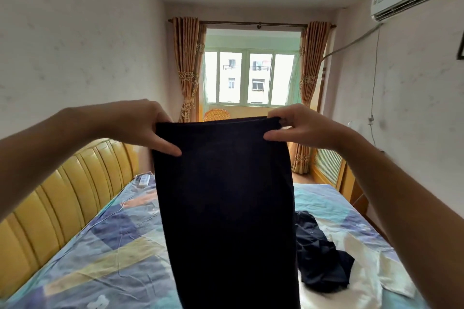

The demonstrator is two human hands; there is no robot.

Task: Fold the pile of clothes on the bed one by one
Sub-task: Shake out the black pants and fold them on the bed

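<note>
**Dark garment held up over the bed**

Head view: both hands are raised at chest height, holding a dark garment [226, 208] by its top edge so that it hangs straight down over the bed [105, 246]. The left hand [140, 123] pinches the left corner, thumb in front. The right hand [298, 125] pinches the right corner likewise. A crumpled dark garment [319, 256] and white clothes [361, 266] lie on the bed at right.

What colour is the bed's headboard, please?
Yellow, padded in vertical panels; the headboard shows in the head view.
</note>
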